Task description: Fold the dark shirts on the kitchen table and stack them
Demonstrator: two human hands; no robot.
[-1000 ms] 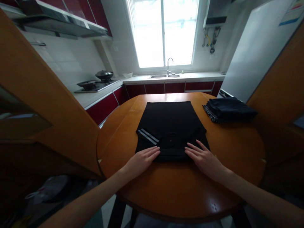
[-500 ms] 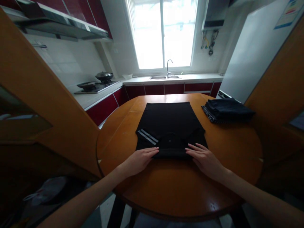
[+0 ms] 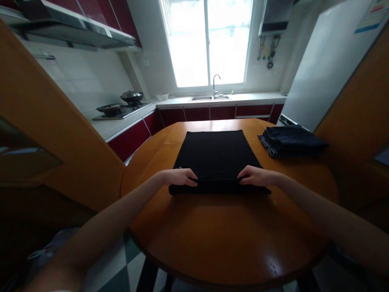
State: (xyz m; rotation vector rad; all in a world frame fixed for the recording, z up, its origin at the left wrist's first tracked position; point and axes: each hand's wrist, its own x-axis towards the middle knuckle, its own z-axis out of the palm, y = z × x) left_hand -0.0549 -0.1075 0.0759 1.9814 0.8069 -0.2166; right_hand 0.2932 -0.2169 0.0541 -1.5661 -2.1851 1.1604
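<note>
A black shirt (image 3: 215,152) lies spread on the round wooden table (image 3: 219,235), its near end doubled over. My left hand (image 3: 180,177) pinches the folded edge on the left side, thumb and fingers closed on the cloth. On the right side my right hand (image 3: 258,175) grips the same edge in a similar pinch. Between the hands the fold is raised a little above the rest of the fabric. Only a trace of the pale sleeve stripes shows beside my left hand; the collar is hidden under the fold.
A stack of folded dark clothes (image 3: 293,141) sits at the table's right side. Beyond the table are a counter with a sink (image 3: 209,98), a stove with pans (image 3: 132,96) at the left, and a white refrigerator (image 3: 322,61) at the right.
My hands went from lying flat on the near edge to gripping it and moved away from me. The near part has turned over, covering the collar and most of the stripes.
</note>
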